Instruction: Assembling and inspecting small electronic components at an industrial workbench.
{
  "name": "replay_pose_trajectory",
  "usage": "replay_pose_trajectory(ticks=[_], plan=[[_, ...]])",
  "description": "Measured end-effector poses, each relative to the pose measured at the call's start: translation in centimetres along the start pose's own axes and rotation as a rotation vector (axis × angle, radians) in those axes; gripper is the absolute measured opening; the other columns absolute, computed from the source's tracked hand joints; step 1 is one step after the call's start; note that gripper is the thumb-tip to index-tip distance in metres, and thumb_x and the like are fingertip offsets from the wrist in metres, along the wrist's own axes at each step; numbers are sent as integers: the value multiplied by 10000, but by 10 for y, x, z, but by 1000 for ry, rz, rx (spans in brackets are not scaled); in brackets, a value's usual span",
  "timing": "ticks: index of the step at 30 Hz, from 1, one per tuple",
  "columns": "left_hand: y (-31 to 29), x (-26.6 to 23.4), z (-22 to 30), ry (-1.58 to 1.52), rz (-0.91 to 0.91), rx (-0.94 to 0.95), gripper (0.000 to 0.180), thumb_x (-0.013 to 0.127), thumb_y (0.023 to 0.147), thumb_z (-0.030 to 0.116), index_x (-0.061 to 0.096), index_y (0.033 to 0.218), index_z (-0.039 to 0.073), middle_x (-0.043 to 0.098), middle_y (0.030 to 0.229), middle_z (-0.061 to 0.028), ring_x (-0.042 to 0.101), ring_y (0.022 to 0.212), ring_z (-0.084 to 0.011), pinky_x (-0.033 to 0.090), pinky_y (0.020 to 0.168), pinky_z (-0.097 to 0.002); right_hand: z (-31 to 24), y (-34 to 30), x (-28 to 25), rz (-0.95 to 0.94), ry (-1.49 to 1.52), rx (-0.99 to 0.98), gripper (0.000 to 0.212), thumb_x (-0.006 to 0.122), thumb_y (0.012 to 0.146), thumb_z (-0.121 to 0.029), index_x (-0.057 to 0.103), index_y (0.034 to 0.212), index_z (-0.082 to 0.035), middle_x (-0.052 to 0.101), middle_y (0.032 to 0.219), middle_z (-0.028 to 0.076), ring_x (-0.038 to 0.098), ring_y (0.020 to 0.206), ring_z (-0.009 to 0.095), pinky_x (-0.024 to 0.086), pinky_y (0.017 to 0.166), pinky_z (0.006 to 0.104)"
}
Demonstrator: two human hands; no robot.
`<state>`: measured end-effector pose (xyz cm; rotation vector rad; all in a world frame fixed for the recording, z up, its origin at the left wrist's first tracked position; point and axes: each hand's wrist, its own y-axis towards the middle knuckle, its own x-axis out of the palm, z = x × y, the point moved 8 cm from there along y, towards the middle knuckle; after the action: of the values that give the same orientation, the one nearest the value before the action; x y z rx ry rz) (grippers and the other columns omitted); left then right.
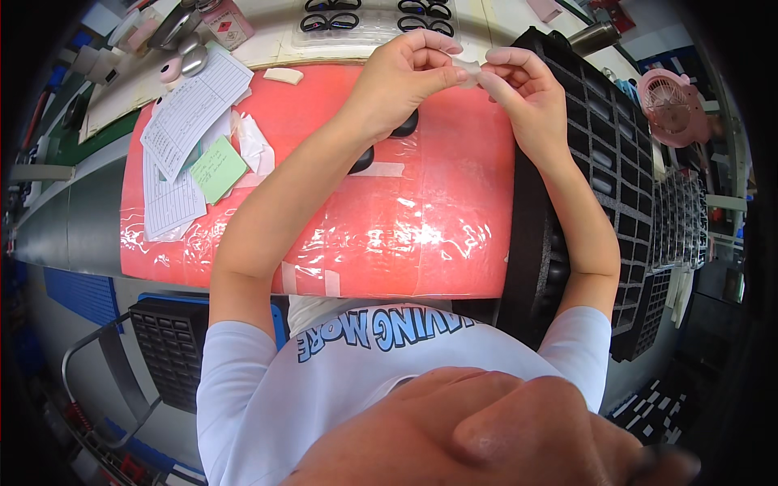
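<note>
Both hands are raised over the far side of a red-pink, plastic-covered work mat (pixel 454 194). Between them is a small whitish, translucent piece (pixel 468 70), too small and pale to name its kind. My left hand (pixel 405 74) pinches it between thumb and bent forefinger. The thumb and forefinger of my right hand (pixel 531 93) close on its right end, with the other fingers curled. Some fingertips look covered in thin white film. Beneath my left wrist lie two smooth black rounded parts (pixel 405 125), partly hidden by the forearm.
Written sheets (pixel 182 121), a green note (pixel 218 169) and crumpled tissue (pixel 254 146) lie left. A cream block (pixel 283 75) is at the mat's far edge. Beyond stands a clear tray (pixel 377 32) of black looped parts. Black compartment trays (pixel 600 138) and a pink fan (pixel 674 105) flank the right.
</note>
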<state>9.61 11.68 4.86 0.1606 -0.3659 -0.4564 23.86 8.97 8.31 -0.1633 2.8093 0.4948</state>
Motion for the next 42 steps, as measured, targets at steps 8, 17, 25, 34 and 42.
replay_pose_trajectory(ticks=[8, 17, 25, 34, 42], plan=[[2, -3, -3, -137, 0, 0, 323, 662, 836, 7, 530, 1127, -40, 639, 893, -77, 640, 864, -132, 508, 786, -232, -2, -1, 3, 3, 12, 20, 212, 646, 852, 0, 572, 1050, 1, 611, 967, 39, 590, 892, 93, 483, 798, 219], [2, 1, -11, -171, -33, -62, 396, 662, 816, -15, 518, 1184, -33, 646, 907, -83, 638, 849, -138, 505, 809, -250, -2, -2, 3, -5, -35, -18, 212, 645, 852, 1, 578, 1052, 1, 610, 987, 41, 589, 927, 101, 478, 841, 231], [3, 0, -16, -221, -19, -97, 408, 668, 821, -2, 508, 1196, -29, 650, 903, -91, 634, 843, -139, 510, 807, -260, -8, -3, -2, 69, -228, -55, 146, 657, 847, -19, 609, 985, -5, 620, 932, 20, 596, 848, 83, 480, 782, 221], [4, -4, -19, -244, 29, -71, 388, 679, 819, 4, 523, 1173, -29, 646, 920, -87, 631, 836, -139, 516, 786, -254, -37, -8, 8, 98, -549, -308, 97, 727, 755, -88, 690, 843, -74, 607, 782, 14, 585, 695, 117, 480, 631, 237], [0, 1, -10, -189, -23, -66, 389, 667, 822, 6, 523, 1182, -29, 640, 924, -72, 630, 864, -133, 498, 818, -239, -34, -7, 9, 107, -590, -337, 111, 726, 743, -89, 686, 846, -73, 615, 789, 14, 595, 696, 126, 483, 623, 242]])
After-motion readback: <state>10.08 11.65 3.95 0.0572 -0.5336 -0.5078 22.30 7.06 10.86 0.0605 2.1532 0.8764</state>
